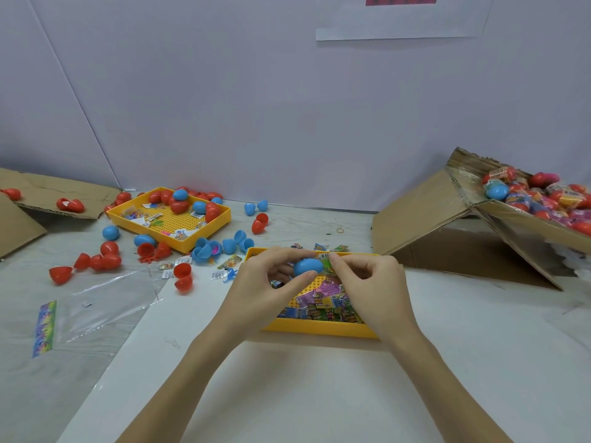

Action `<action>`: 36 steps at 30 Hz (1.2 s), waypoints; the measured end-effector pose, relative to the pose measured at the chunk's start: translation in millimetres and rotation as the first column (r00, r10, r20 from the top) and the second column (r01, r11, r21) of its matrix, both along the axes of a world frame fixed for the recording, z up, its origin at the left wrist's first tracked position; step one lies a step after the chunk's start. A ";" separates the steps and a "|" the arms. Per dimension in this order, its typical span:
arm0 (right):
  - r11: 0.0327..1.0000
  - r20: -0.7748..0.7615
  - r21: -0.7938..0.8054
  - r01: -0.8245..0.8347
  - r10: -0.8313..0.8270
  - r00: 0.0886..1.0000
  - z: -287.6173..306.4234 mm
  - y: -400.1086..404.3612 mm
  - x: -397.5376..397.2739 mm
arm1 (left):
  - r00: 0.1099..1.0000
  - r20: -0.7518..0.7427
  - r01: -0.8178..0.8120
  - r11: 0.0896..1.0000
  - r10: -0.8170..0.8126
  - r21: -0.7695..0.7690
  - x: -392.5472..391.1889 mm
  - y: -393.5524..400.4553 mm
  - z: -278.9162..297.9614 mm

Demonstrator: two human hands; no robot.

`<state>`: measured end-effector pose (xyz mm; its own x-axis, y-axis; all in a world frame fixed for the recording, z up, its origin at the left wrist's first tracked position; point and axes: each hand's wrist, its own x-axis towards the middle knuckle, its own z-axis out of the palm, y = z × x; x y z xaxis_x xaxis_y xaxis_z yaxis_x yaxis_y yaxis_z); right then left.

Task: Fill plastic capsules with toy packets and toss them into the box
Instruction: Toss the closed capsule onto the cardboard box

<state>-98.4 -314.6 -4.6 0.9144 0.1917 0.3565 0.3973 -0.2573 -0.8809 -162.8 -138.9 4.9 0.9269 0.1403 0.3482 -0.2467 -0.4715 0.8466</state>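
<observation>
near tray [319,329], yellow, sits at 12 o'clock from the person, just past the forearms, with a heap of packets [323,306] in it. both hands hover over its far half.

left hand [268,279]: fingers curled round a blue capsule [308,266], thumb under, fingertips over the top. capsule's long axis runs roughly 9-to-3 o'clock, its open end apparently toward 3 o'clock; the rim is hidden, so this is a judgement.

right hand [367,276]: thumb and forefinger pinch a green packet [327,266], touching the capsule's 3 o'clock end. whether the packet is partly inside cannot be told.

key relation: packet lies at 3 o'clock from the capsule, in line with its long axis, so the push would run from 3 toward 9 o'clock. right hand does the feeding, left hand braces. step in hand is judged to be stuffing; closing and tossing not yet done.

box [518,225], cardboard, tilted, at 2 o'clock and well apart from the hands, already holds many filled capsules. right hand is the nearer one to it, though the capsule sits in the left.

farther out at 10 o'clock: second tray [220,219], with loose red and blue capsule halves scattered around it on the table [319,225].
</observation>
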 end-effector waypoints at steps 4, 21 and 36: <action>0.999 0.045 -0.046 -0.008 0.010 0.999 -1.7 0.0 0.4 | 1.000 0.008 -0.005 0.999 0.004 0.033 0.6 -0.8 -1.5; 0.995 -0.020 -0.023 -0.101 0.100 0.995 -1.6 2.3 -1.6 | 0.999 -0.028 -0.027 0.999 0.027 -0.018 2.3 -1.1 -3.6; 0.938 -0.195 0.336 -0.083 0.155 0.968 10.1 8.4 -13.3 | 1.000 0.001 -0.023 0.959 0.024 -0.283 2.3 -3.0 -2.9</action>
